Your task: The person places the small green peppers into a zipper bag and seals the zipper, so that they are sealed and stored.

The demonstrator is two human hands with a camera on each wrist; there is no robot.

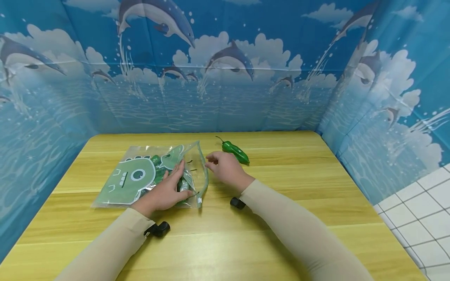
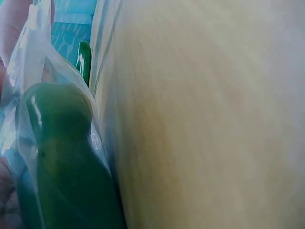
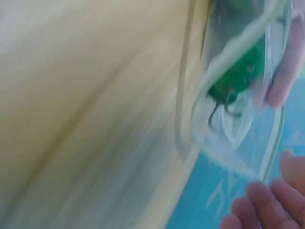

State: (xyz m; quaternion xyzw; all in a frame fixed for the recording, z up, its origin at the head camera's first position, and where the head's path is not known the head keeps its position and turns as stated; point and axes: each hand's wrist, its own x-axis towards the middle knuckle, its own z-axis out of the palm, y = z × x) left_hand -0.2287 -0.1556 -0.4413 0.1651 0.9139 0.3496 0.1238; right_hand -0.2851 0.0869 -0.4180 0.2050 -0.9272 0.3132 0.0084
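Observation:
A clear zip bag (image 1: 142, 177) printed with a green cartoon monster lies on the table, its zip-edged mouth toward the right. Inside are green peppers (image 3: 240, 71), their stems near the mouth. My left hand (image 1: 165, 191) rests on top of the bag with fingers extended and thumb spread toward the opening. My right hand (image 1: 226, 168) is beside the mouth, fingers loosely bent, fingertips right at the rim; the right wrist view shows a gap between thumb and fingers. The mouth gapes there. One loose green pepper (image 1: 236, 152) lies just beyond my right hand.
The wood-grain table (image 1: 299, 234) extends around the bag. A blue dolphin-print curtain (image 1: 218, 101) stands along the back and both sides. White floor tiles (image 1: 418, 218) show past the right edge.

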